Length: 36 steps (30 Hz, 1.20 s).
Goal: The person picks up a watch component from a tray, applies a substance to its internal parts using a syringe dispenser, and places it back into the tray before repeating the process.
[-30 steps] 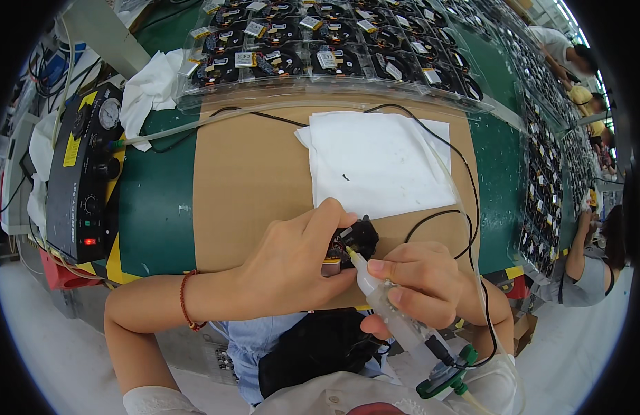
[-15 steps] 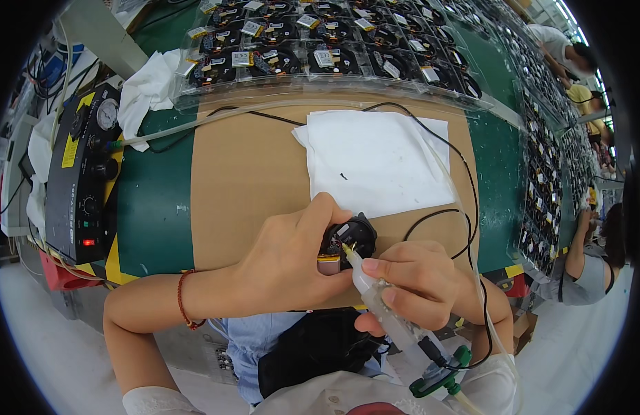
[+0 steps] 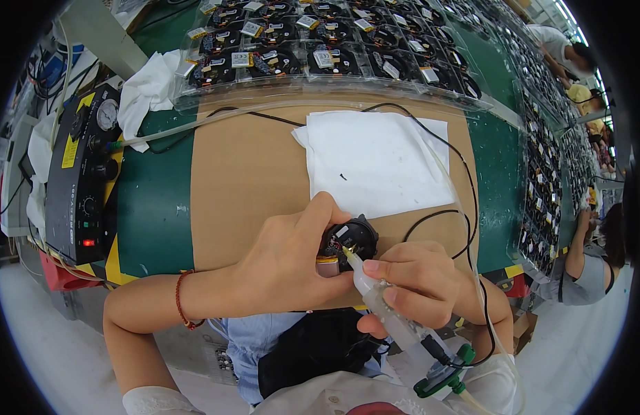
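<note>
Between thumb and fingers, my left hand (image 3: 292, 252) grips a round black electronic housing (image 3: 359, 237) with a small battery (image 3: 327, 267) at its lower left side. My right hand (image 3: 420, 280) is closed around a translucent dispensing syringe (image 3: 394, 315). The syringe's yellowish needle tip points into the housing's open inner side, at or very near the parts inside; whether it touches I cannot tell. A green cap with a hose (image 3: 446, 373) closes the back end of the syringe. My left fingers hide part of the housing's left edge.
A folded white cloth (image 3: 379, 162) lies on the brown board (image 3: 247, 180) beyond my hands. At left stands a black dispenser box (image 3: 81, 180) with a gauge. Clear trays (image 3: 299, 76) of similar units fill the back. A black cable (image 3: 475, 200) loops at right; a co-worker (image 3: 589, 259) sits there.
The syringe tip and its green cap have shifted very slightly, while the housing has tilted a little in my left hand. Both hands keep their hold.
</note>
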Motion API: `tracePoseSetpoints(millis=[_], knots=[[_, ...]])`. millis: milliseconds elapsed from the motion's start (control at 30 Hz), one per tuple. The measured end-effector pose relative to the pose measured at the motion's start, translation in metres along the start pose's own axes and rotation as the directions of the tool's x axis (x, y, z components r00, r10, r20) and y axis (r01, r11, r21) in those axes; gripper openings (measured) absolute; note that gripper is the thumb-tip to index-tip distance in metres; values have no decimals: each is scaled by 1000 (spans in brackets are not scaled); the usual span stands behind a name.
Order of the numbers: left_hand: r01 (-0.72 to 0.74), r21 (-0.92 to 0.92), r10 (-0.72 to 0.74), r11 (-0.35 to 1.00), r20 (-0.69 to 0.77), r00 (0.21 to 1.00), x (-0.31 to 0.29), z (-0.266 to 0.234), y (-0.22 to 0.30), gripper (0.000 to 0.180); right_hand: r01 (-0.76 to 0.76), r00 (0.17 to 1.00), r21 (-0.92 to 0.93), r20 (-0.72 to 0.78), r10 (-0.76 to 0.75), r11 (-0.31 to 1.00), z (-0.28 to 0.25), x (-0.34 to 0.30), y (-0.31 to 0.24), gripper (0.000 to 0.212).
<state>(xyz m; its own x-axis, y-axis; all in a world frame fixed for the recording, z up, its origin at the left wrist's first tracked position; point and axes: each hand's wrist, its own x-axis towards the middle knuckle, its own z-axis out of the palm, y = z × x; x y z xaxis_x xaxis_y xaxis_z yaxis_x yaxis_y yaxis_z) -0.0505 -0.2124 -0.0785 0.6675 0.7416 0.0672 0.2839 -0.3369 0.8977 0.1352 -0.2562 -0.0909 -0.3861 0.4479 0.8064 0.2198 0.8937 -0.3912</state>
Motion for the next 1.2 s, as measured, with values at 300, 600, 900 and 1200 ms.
tracePoseSetpoints(millis=[300, 600, 900, 1200], knots=[[29, -28, -28, 999, 17, 999, 0, -1, 0, 44, -4, 1000, 4, 6, 4, 1000, -1, 1, -1, 40], [37, -77, -37, 996, 6, 999, 0, 2, -3, 43, -36, 999, 37, 4, 36, 999, -4, 1, 2, 43], [41, -94, -41, 995, -2, 999, -1, 2, -4, 44, -180, 980, 133, 106, 167, 975, -13, 10, 1, 48], [39, -57, -37, 998, 26, 999, -1, -1, -1, 46, -277, 961, 174, 35, 275, 945, -14, 6, 0, 52]])
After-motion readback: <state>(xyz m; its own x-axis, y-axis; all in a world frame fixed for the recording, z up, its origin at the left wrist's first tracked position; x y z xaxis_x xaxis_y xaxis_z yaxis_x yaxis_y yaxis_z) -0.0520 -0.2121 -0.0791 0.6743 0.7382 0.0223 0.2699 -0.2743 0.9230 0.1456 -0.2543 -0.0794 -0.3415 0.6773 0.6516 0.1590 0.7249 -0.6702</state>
